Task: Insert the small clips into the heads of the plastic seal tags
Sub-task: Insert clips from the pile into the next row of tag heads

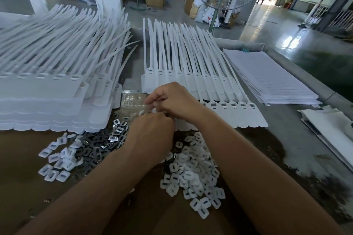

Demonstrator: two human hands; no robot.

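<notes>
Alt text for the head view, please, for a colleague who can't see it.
The left hand and right hand meet over the heads of a flat row of white seal tags, the right pinching a small blurred white piece. Piles of white clips and dark metal clips lie nearer the person.

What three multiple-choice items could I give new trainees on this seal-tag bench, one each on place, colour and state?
1. The lined paper stack lies: A) right of the seal tag row; B) on the floor; C) atop the fan.
2. The metal clips are: A) red; B) dark grey; C) yellow.
3. The left hand and right hand are: A) flat, apart; B) curled, together over that row's near end; C) off the table.
Key: A, the paper sits beside the row's right edge; B, the pile looks dark grey; B, the fingers meet there.
</notes>
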